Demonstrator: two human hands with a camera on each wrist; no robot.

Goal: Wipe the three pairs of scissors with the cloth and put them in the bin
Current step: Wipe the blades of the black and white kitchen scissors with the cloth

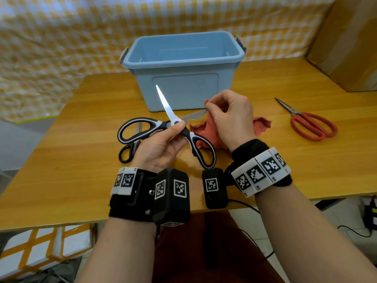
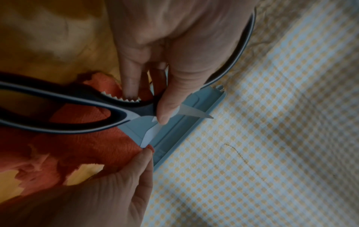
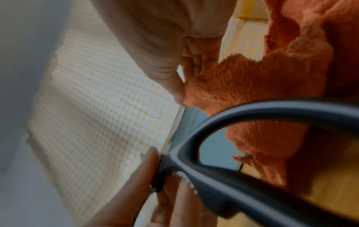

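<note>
My left hand (image 1: 163,144) pinches the big black-and-white scissors (image 1: 142,127) at the pivot, blades spread wide above the table. My right hand (image 1: 228,117) pinches the red cloth (image 1: 262,124) around the tip of the right-pointing blade (image 1: 193,115). The other blade (image 1: 165,103) points up toward the empty blue bin (image 1: 183,70). In the left wrist view my thumb (image 2: 170,98) lies over the pivot and the cloth (image 2: 87,145) hangs under the handle. Red scissors (image 1: 312,125) lie at the right. Small black scissors (image 1: 128,152) lie under my left hand.
A cardboard box (image 1: 346,41) stands at the back right on the wooden table (image 1: 61,170). A yellow checked sheet (image 1: 61,37) hangs behind the bin. Cables and a device lie on the floor at the right.
</note>
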